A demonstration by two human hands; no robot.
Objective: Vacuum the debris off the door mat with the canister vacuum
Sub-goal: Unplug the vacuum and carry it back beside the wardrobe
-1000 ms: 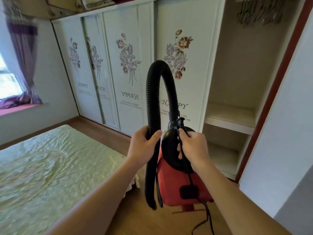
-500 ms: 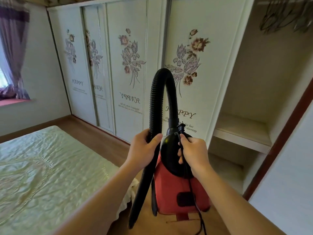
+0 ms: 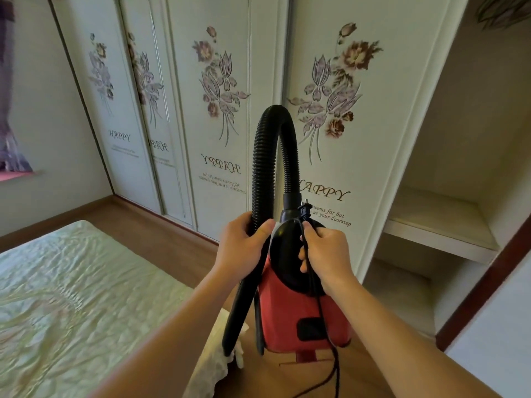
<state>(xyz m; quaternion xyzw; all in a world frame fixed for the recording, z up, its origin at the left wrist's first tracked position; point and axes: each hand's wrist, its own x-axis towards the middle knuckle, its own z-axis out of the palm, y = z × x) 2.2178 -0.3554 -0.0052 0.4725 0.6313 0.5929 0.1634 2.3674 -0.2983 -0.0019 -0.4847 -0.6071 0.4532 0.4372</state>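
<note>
Both hands carry the canister vacuum [image 3: 290, 311] in front of the person, seemingly lifted off the wooden floor [image 3: 161, 234] between the bed [image 3: 71, 282] and the wardrobe doors [image 3: 218, 110]. The left hand [image 3: 241, 248] is wrapped round the black ribbed hose [image 3: 258, 156], thumb across the front, below the arch where the hose loops over into the top of the machine. The right hand [image 3: 327, 254] grips the black domed top of the red body, fingers curled in and pinching the power cord [image 3: 330, 337] against it. The plug sticks up just above the knuckles, and the rest of the cord trails down past the body. No door mat shows in this view, so the job looks to be at the fetching stage.

The body seems a small, hard plastic shell, probably light enough for one hand but smooth on its dome, so the firm hold belongs at the top, where the right hand is. The hose is springy and will likely swing; holding it near the stiff nozzle end should steer it best. The loose cord could snag feet.
</note>
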